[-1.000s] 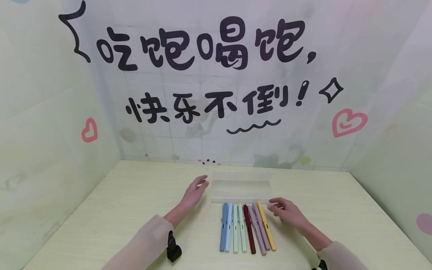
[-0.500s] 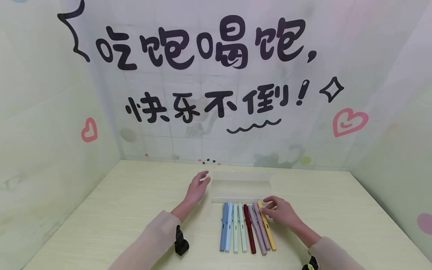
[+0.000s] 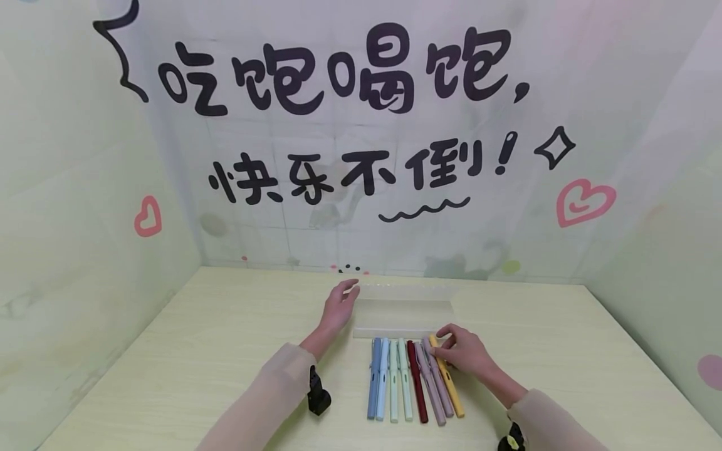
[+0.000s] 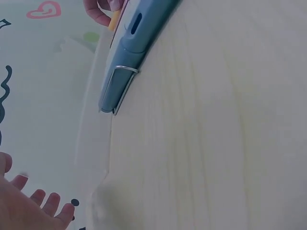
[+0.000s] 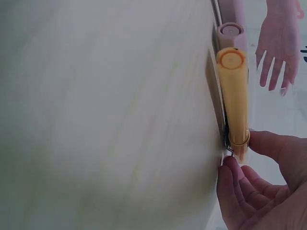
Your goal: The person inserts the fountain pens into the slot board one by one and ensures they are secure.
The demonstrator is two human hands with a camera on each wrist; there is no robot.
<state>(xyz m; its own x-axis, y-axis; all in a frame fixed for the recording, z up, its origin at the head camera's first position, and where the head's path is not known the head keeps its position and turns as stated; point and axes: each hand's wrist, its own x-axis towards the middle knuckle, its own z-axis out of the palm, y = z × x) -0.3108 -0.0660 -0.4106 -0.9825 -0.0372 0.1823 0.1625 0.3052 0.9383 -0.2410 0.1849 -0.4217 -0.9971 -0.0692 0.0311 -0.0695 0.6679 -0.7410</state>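
Capped pens lie side by side on the table: a blue pen (image 3: 374, 382), a light blue one, two pale green ones, a dark red pen (image 3: 418, 385), two mauve ones, and a yellow pen (image 3: 449, 383) at the right end. My right hand (image 3: 465, 352) pinches the yellow pen near its clip end between thumb and fingers, as the right wrist view shows. Behind the row is a clear plastic case (image 3: 395, 333). My left hand (image 3: 340, 305) is at the case's left edge, fingers loosely extended and holding nothing; whether it touches the case I cannot tell.
The pale wooden table (image 3: 225, 326) meets a printed back wall (image 3: 271, 244) behind the case. Side panels stand to the left and right. A black wrist camera (image 3: 318, 394) hangs under the left sleeve.
My right hand has moved left onto the yellow pen and taken hold of it; the pen's lower end has shifted slightly right. My left hand has moved forward and right, closer to the case.
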